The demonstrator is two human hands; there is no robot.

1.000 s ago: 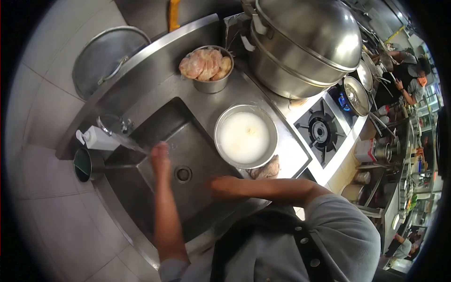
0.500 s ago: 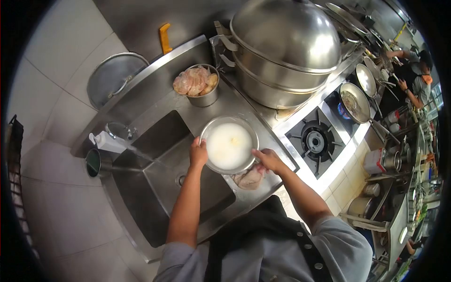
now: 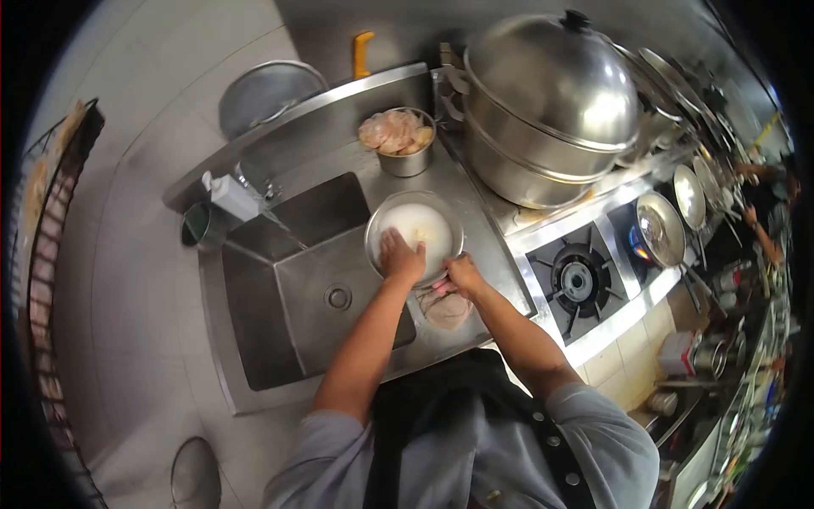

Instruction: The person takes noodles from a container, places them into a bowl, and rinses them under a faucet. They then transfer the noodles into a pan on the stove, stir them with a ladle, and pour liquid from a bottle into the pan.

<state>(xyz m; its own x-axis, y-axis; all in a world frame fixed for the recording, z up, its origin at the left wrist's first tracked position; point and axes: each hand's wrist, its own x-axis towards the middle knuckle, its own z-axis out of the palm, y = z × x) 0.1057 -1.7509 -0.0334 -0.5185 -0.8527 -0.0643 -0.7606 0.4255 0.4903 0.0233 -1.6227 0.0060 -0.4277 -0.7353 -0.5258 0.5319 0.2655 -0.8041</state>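
Observation:
A round metal bowl (image 3: pixel 377 222) of cloudy white liquid (image 3: pixel 434 227) stands at the right edge of the sink. Over the bowl, my left hand (image 3: pixel 400 257) has its fingers stretched into the liquid and its thumb apart. My right hand (image 3: pixel 462 276) is closed on the bowl's near right rim. Just below that hand lies a crumpled beige cloth (image 3: pixel 445 311) on the steel counter. A small pale yellowish patch shows in the liquid beside my left thumb.
Water runs from a tap (image 3: pixel 270 188) into the steel sink (image 3: pixel 288 293). Behind the bowl is a metal pot (image 3: pixel 405 163) heaped with pale pink pieces in plastic. A large domed steamer (image 3: pixel 543 110) and a gas burner (image 3: pixel 579 280) stand to the right. Farther right, a person works near pans.
My left hand has left the bowl's left rim and reached into the white liquid. My right hand stays on the rim. The camera view has shifted left.

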